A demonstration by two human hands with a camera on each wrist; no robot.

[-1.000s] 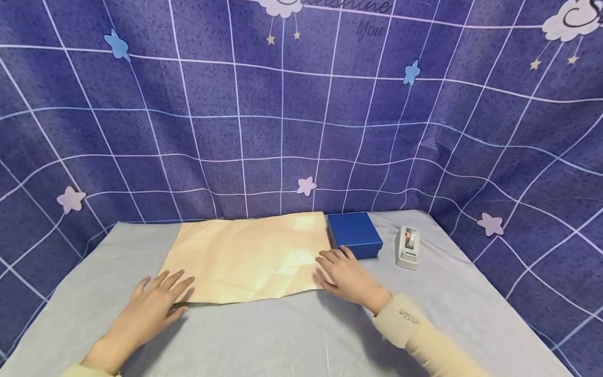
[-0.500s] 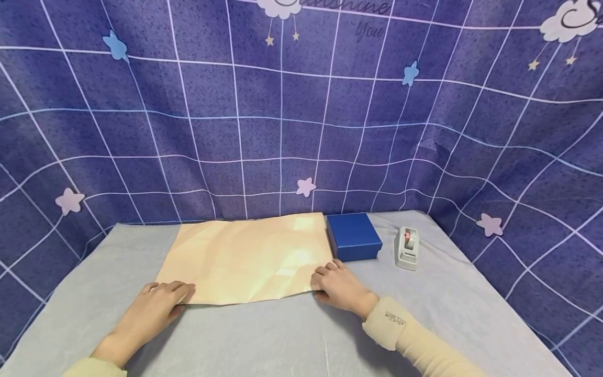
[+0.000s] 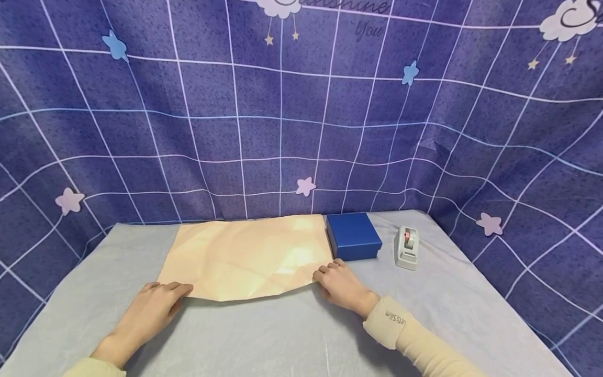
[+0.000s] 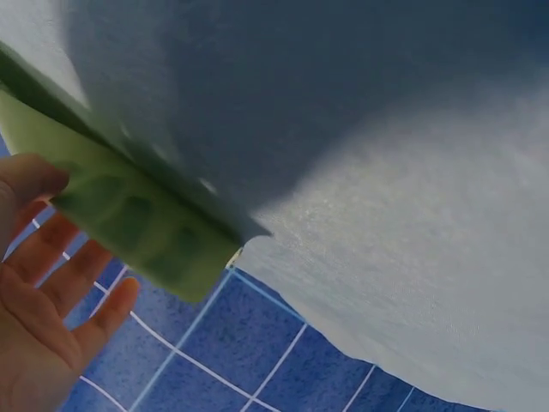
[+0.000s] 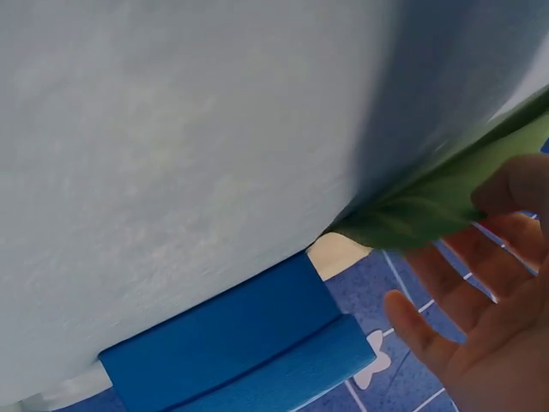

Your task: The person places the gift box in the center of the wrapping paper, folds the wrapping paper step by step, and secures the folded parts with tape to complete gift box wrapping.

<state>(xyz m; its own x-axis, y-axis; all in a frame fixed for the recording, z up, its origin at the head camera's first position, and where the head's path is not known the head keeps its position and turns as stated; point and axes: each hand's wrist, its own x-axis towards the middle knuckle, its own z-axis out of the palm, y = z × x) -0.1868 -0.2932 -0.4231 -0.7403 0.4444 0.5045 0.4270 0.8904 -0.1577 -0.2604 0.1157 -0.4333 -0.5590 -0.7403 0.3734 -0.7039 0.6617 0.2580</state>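
A wide sheet of wrapping paper [image 3: 249, 256] lies on the table, peach on top. Its green underside [image 4: 171, 227] shows in the left wrist view. My left hand [image 3: 148, 311] pinches the near left corner between thumb and fingers, and my right hand [image 3: 344, 288] pinches the near right corner. Between them the near edge is slightly lifted and bows a little. In the right wrist view, my right thumb presses the green side [image 5: 412, 219] while the other fingers are behind the sheet.
A blue box [image 3: 353, 235] stands against the paper's right edge, just beyond my right hand. Farther right is a white tape dispenser [image 3: 407, 248]. Grey cloth covers the table [image 3: 264, 340], and a blue-purple grid-patterned curtain [image 3: 264, 131] hangs behind it.
Both hands have gone from lying with spread fingers on the paper's near corners to pinching them. The near edge has since risen slightly. Box and dispenser have stayed put.
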